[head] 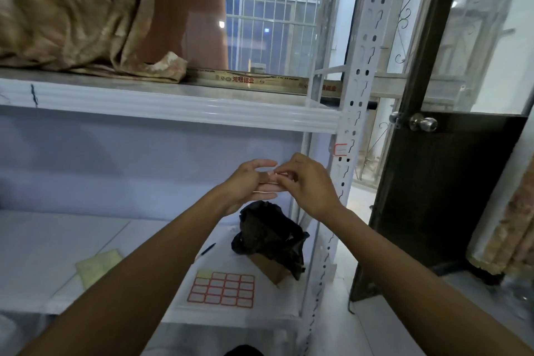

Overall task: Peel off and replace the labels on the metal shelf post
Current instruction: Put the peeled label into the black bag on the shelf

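White metal shelving (173, 113) stands by a barred window (271, 17) and a dark door (433, 182). Before it the left hand (248, 182) is flat-fingered; the right hand (306, 182) pinches a small pale scrap (271, 173) on it. Just right, a red-edged label (340, 149) sits on the shelf post (362, 72); below lies a label sheet (222, 289).
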